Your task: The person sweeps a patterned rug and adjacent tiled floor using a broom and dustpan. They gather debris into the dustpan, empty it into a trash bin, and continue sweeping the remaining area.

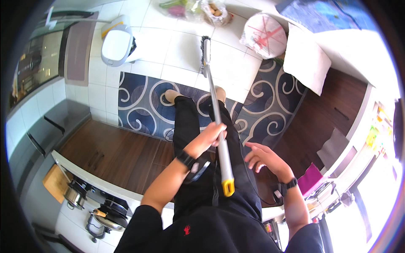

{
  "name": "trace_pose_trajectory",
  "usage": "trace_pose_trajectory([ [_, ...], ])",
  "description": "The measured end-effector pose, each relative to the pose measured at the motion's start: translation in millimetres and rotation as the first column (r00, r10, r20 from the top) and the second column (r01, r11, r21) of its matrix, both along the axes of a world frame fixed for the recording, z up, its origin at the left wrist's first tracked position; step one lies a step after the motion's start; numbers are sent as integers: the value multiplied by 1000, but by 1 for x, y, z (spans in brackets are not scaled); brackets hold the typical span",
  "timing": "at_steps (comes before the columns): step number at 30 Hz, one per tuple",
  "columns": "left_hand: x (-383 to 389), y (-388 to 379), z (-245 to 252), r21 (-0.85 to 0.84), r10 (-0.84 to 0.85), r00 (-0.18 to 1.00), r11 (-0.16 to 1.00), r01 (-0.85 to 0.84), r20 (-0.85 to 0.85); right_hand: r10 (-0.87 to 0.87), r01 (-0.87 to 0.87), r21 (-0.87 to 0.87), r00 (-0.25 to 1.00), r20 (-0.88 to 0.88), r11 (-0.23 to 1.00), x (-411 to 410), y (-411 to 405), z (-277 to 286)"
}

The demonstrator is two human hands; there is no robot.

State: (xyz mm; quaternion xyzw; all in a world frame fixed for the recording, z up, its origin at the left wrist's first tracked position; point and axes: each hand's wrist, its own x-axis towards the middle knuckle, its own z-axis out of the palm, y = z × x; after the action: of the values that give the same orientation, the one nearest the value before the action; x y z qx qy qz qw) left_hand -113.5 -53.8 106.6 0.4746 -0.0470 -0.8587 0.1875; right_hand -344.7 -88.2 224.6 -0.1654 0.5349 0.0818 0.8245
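Note:
My left hand (212, 136) is closed around the grey pole of a long-handled floor brush (214, 98). The pole runs away from my body, its yellow hanging end (228, 188) near my lap. At the far end, the brush head (205, 57) with dark bristles rests on the white tiled floor (180, 53). To the right of the pole, my right hand (261, 158) is raised with its fingers apart and holds nothing. Both wrists wear black bands. Under my bare feet lies a blue-grey mat (142, 104) with white swirls.
A grey-and-white bin (116, 47) stands at the far left. Plastic bags of produce (215, 12) and a round wrapped bundle (265, 35) lie at the back. Dark wood cabinets (107, 148) flank the mat; pots and pans (110, 215) sit at left.

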Motion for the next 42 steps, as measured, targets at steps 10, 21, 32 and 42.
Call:
trace_pose_trajectory([
  [10,-34,30,39,59,-467,840,864,500,-277,-562,550,244,827,-24,798,20,46,-132],
  [21,-2,-13,-4,135,-723,666,689,712,182,-729,787,163,614,-302,595,21,58,-274],
  [32,193,-83,-12,315,-554,779,825,469,293,-199,193,-50,949,-246,980,294,11,-357],
  [42,310,-86,98,365,-589,612,808,463,527,-256,185,-359,953,-163,915,460,-9,-225],
])
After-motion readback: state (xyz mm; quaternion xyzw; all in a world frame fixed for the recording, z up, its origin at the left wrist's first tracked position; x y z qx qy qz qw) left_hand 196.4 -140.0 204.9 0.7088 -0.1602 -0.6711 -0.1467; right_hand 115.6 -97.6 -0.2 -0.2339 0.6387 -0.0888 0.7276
